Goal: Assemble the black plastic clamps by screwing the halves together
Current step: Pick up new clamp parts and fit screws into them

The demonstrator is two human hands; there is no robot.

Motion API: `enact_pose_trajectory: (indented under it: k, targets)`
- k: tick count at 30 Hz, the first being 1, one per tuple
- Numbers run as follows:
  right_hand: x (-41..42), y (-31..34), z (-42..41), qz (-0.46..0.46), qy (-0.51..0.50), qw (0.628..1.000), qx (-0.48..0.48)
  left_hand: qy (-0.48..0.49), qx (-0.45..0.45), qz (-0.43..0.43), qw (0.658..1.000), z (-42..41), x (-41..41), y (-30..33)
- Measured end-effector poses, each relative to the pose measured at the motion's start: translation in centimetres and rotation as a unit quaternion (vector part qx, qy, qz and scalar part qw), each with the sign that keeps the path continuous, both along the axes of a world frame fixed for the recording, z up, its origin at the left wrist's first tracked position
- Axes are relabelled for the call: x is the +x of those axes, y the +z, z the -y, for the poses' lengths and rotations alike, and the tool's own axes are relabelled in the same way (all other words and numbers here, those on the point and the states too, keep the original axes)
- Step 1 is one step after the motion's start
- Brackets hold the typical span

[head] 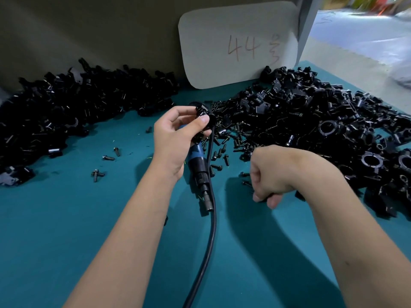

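My left hand (178, 134) grips a black plastic clamp (203, 125) between thumb and fingers, held above the table. Under that hand lies a blue and black electric screwdriver (199, 165) with its black cable (211, 230) running toward me. My right hand (270, 176) is bent down at the wrist with fingers curled onto a small dark piece (265, 197) on the green table top (89, 218); what it pinches is mostly hidden. Loose black screws (222, 152) lie scattered between the hands.
A heap of black clamp halves (73, 107) fills the left back. A larger heap of clamp parts and finished clamps (322, 130) fills the right. A white card (238, 45) marked 44 leans on the back wall. Stray screws (97, 173) lie at left.
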State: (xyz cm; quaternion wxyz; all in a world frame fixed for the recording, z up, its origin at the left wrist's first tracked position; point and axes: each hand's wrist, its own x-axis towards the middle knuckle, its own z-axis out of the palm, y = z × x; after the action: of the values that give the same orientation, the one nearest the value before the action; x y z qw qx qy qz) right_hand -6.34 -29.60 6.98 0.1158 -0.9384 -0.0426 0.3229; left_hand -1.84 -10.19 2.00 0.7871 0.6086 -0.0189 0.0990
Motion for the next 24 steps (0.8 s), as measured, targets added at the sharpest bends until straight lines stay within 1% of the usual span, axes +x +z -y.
enact_pose_trajectory:
  k: [2,4,5,7,9,11,13,15,18,24]
  targets:
    - [0.4,0.3,0.3,0.013,-0.019,0.998,0.061,-0.007,0.016,0.004,1.0,-0.1,0.0,-0.2]
    - [1.1,0.9,0.5,0.07,-0.048,0.984,0.159,-0.005,0.018,0.008,1.0,-0.5,0.0,-0.3]
    - [1.7,1.1,0.3,0.116,-0.06,0.968,0.216,-0.002,0.017,0.012,1.0,-0.8,-0.1,-0.3]
    - [3.0,1.6,-0.4,0.205,-0.059,0.924,0.317,0.005,0.018,0.023,1.0,-1.7,-0.1,-0.3]
    - [4.6,1.6,-1.9,0.268,-0.04,0.883,0.382,0.008,0.015,0.032,0.999,-3.0,-0.1,-0.4]
    - [6.1,1.1,-3.8,0.305,-0.029,0.855,0.418,0.009,0.01,0.034,0.999,-4.5,-0.1,-0.4]
    - [7.3,0.4,-5.8,0.322,-0.025,0.83,0.454,0.017,0.01,0.031,0.999,-5.7,-0.2,-0.6]
    - [8.1,-0.4,-7.5,0.333,-0.024,0.814,0.476,0.025,0.006,0.019,0.999,-6.7,-0.2,-0.8]
    - [8.8,-1.3,-9.0,0.332,-0.02,0.809,0.484,0.026,0.013,0.012,1.0,-7.7,-0.1,-1.0]
    - [9.4,-2.0,-10.0,0.313,0.019,0.806,0.503,0.013,0.033,0.006,0.999,-8.6,0.1,-1.2]
